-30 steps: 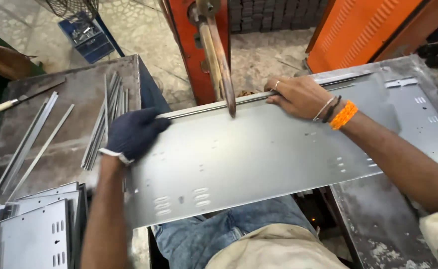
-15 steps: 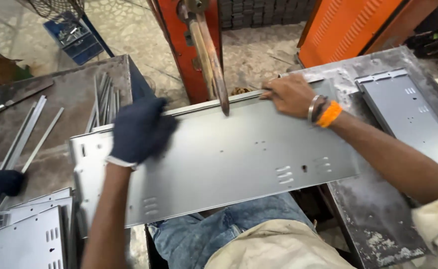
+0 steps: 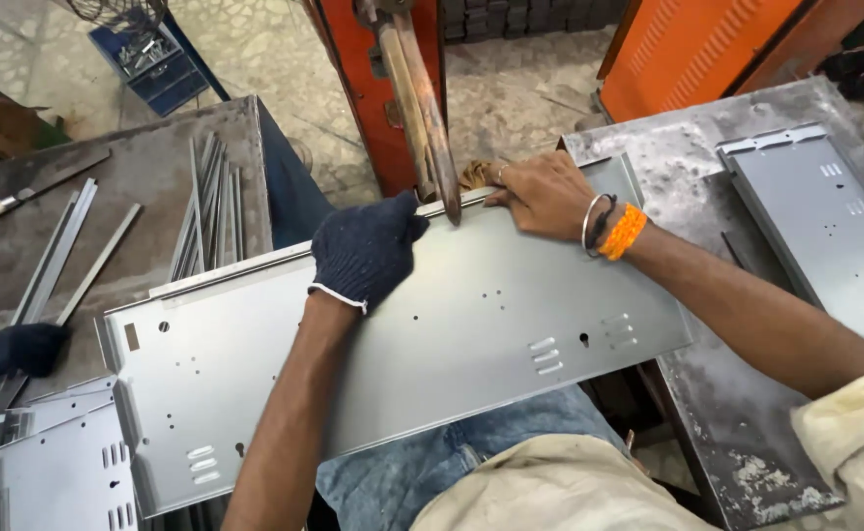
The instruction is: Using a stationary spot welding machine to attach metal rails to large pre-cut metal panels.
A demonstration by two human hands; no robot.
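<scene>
1. Head view: a grey metal panel (image 3: 393, 344) is held across the lap, its far edge under the welder arm (image 3: 422, 108).
2. The gloved left hand (image 3: 365, 251) is pressed flat, fingers closed; the bare right hand (image 3: 540, 194) grips the edge.
3. Fingers so near the tip could be pinched or burned, it is judged.
</scene>
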